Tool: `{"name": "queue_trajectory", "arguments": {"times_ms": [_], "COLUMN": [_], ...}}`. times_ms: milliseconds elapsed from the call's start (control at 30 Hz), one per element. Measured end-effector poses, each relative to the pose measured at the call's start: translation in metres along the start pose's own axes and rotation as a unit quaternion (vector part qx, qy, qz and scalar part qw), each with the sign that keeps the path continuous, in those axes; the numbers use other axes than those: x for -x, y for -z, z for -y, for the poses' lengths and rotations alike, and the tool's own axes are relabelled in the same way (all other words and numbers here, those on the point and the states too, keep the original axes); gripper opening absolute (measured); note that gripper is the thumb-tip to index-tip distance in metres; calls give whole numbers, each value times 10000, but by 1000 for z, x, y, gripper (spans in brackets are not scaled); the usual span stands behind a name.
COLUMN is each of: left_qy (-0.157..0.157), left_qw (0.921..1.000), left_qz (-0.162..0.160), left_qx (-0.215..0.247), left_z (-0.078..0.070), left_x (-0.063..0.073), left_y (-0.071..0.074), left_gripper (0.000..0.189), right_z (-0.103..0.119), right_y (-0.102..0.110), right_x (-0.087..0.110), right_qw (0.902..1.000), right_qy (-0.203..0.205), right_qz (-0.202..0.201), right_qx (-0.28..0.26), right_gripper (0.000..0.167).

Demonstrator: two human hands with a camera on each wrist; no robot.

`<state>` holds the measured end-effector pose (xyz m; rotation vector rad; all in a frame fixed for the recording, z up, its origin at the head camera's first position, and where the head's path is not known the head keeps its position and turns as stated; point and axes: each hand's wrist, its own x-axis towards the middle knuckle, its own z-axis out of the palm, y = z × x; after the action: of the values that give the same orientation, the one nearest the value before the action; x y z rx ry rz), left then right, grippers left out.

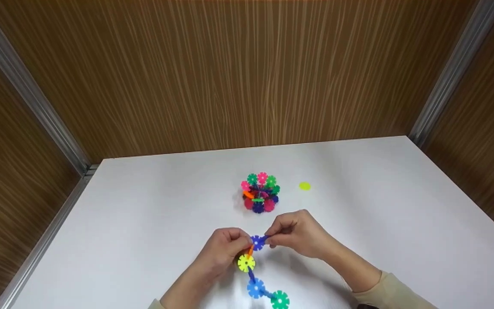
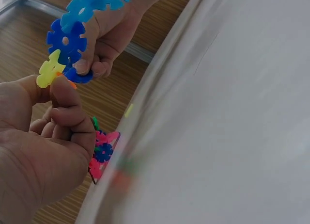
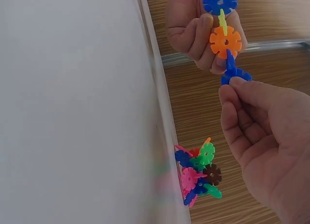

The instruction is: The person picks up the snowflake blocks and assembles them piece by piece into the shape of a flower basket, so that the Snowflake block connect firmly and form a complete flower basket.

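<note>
A chain of notched plastic snowflake discs hangs between the hands above the table. My left hand pinches it near the orange disc, beside the yellow disc. The right hand pinches a dark blue disc at the chain's end, joined edge-on to another blue disc. From the yellow disc the chain runs on toward the person through a blue disc and a light blue disc to a green disc.
A ball-like cluster of joined multicoloured discs stands on the white table beyond the hands. To its right lies a loose yellow disc. Wood-patterned panels enclose the table at the back and sides.
</note>
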<state>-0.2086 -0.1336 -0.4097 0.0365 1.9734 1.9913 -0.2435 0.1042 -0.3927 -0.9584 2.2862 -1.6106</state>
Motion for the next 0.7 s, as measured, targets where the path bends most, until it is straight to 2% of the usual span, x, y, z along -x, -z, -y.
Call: {"name": "queue_trajectory", "arguments": {"times_ms": [200,300,400,467,567,700], "left_qy": [59,118,168,181,191,215], "left_qw": [9998,9998,9998,9997,9995,9992], "left_qz": [-174,-137,-99,-145,-227,-266], "left_qx": [36,42,51,79,144,185], "left_z": [-2,-2,-2,-2,-3,-1], "left_x": [0,0,-1,-2,-3,-4], "left_y": [2,2,3,3,5,5], "left_gripper": [14,14,15,15,15,15], "right_z": [-4,-4,-6,-13,-30,-58], "right_y": [4,5,11,24,54,97], "right_x": [-4,-5,-6,-8,-13,-21], "right_qw": [9986,9975,9972,9983,9976,9859], "right_qy": [-211,-317,-314,-355,-496,-955], "right_qz": [166,307,378,173,-464,-1328], "right_qx": [-447,-558,-558,-430,-144,347], "right_gripper": [9,9,17,23,29,25]}}
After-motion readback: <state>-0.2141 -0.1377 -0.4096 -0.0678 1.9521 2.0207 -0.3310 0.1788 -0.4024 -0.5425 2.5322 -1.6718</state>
